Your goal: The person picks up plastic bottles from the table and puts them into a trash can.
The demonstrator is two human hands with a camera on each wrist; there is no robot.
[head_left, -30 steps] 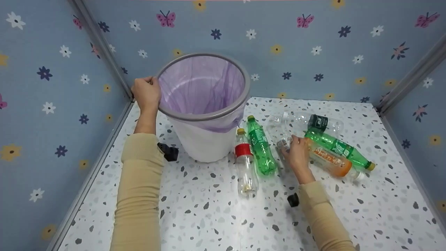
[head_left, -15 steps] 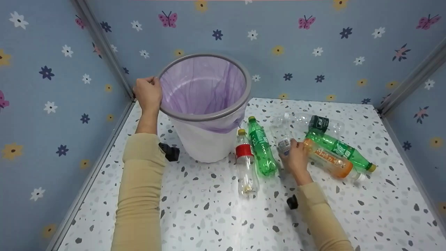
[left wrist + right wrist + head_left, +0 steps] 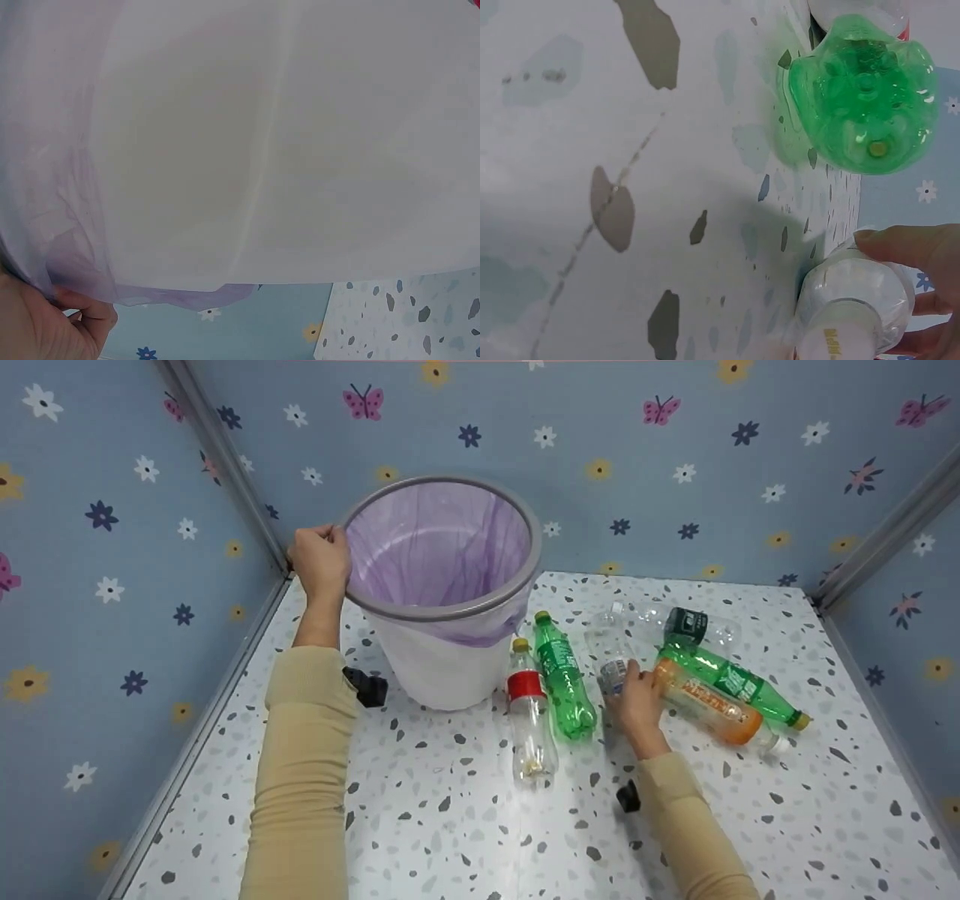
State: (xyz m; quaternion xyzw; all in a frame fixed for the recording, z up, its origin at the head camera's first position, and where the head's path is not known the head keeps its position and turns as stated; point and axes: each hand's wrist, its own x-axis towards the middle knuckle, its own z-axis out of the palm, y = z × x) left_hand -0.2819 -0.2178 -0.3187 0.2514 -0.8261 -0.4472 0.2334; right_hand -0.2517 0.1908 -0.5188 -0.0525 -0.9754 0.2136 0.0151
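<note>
Holding: right grip point(image 3: 640, 706), clear bottle point(image 3: 844, 283); left grip point(image 3: 321, 561), bin rim point(image 3: 439, 613). Yellow cap lettering point(image 3: 832, 343) unreadable.

I see a white wastebasket point(image 3: 446, 671) standing upright, a translucent purple liner point(image 3: 442, 547) folded out under its grey rim point(image 3: 442, 613); off to its right, a labelled clear plastic bottle point(image 3: 613, 669) lies on its side, white-capped end nearest.

Your head view looks forward and down over the bin point(image 3: 450, 675) and a green bottle point(image 3: 568, 690); up close, your left-wrist view faces that bin, your right-wrist view that bottle's base point(image 3: 866, 105).
</note>
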